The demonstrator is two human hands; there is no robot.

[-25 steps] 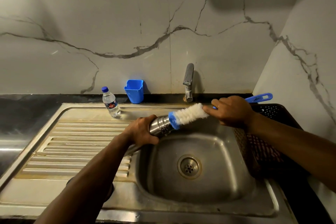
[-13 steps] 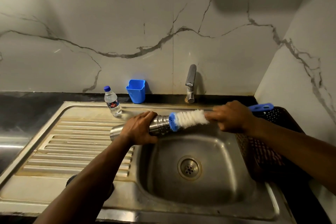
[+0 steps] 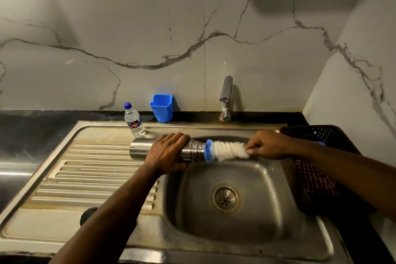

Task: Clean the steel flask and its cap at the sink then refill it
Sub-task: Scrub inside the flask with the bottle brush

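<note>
The steel flask (image 3: 140,148) lies level above the sink's left rim, its threaded mouth pointing right. My left hand (image 3: 168,153) grips it round the middle. A bottle brush (image 3: 227,150) with white bristles and a blue tip touches the flask's mouth. My right hand (image 3: 267,145) holds the brush by its handle, which is hidden behind the hand. A dark round object (image 3: 87,215), possibly the cap, shows on the drainboard beside my left forearm.
The sink basin (image 3: 252,180) with its drain (image 3: 225,198) lies below the flask. The tap (image 3: 226,97) stands behind. A small water bottle (image 3: 134,121) and a blue cup (image 3: 161,107) sit at the back. A dark basket (image 3: 321,135) with a checked cloth is on the right.
The flask has swung from tilted to level, its base now showing past my left hand. The brush has levelled with it, and its blue handle end has dropped out of sight behind my right hand.
</note>
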